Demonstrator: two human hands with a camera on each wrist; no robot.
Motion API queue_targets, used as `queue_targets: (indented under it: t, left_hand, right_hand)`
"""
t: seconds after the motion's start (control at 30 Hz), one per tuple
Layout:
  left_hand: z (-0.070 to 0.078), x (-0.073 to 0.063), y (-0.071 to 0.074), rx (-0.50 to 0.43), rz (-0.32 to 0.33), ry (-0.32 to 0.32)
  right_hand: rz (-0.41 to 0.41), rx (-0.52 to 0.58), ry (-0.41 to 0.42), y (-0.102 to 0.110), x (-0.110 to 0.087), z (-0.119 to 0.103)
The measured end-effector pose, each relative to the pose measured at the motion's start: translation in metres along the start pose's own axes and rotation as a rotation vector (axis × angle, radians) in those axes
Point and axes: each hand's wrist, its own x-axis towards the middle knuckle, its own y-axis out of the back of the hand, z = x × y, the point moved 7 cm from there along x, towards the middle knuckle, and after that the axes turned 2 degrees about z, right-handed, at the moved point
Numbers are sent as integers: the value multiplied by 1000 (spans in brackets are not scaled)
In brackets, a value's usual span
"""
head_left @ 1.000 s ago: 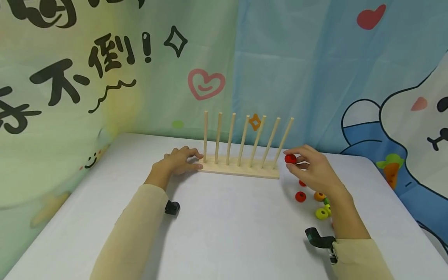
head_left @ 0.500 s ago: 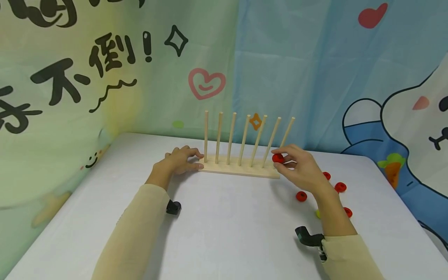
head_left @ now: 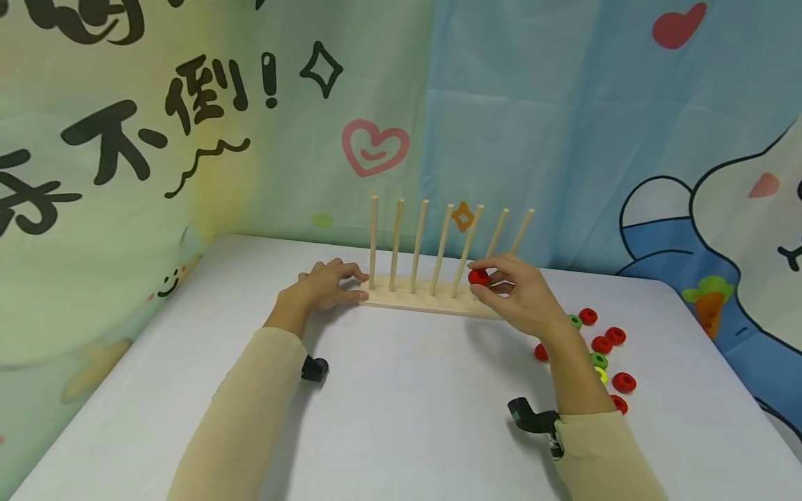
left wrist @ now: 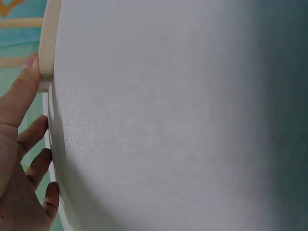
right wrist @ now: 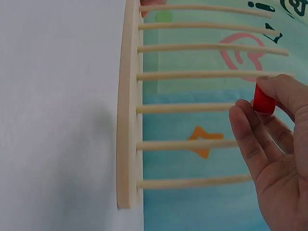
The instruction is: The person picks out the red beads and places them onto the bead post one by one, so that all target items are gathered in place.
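Observation:
A wooden peg rack (head_left: 432,300) stands on the white table, several upright pegs rising from its long flat base. My left hand (head_left: 322,287) holds the left end of that base; in the left wrist view the thumb (left wrist: 23,89) lies against the base's edge. Between thumb and fingertips, my right hand (head_left: 520,292) pinches a red bead (head_left: 479,277), raised in front of the pegs toward the rack's right side. The right wrist view shows this bead side-on, overlapping the pegs' outer part. My right hand covers the rack's right end in the head view.
Loose beads lie on the table (head_left: 401,410) around my right forearm: several red beads (head_left: 624,382), green beads (head_left: 599,360) and a yellow one (head_left: 601,376), partly hidden by the arm. A printed cloth backdrop (head_left: 501,104) hangs behind the table.
My right hand has moved left with the red bead, from beyond the rack's right end to in front of its pegs. More beads show beside the forearm. My left hand stays on the rack.

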Motion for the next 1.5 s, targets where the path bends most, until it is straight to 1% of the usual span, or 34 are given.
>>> queue_targets:
  t: [0.23,0.47,0.6,0.77,0.97,1.13,1.3,1.5]
  left_hand:
    - [-3,3,-2,2,5,13]
    - [-3,2,-1,-18,6,13]
    - [-3,3,0,-22,11,11]
    - [-4,4,0,-34,13,17]
    - [-2,2,0,-34,16,34]
    - [-7,4,0,-41,9,63]
    - [-12,5,0,-53,7,95]
    - [-10,5,-3,-58,-7,98]
  right_hand:
    - [5,74,-26,-17,13,-8]
    - [13,58,-28,-27,22,-14]
    - [22,70,-10,-34,28,-20]
    - [4,77,3,-44,36,-26]
    - [2,69,45,-51,46,-38]
    - [4,72,86,-59,56,-52]
    - [11,100,149,-67,67,-67]
    - [7,68,181,-69,74,-74]
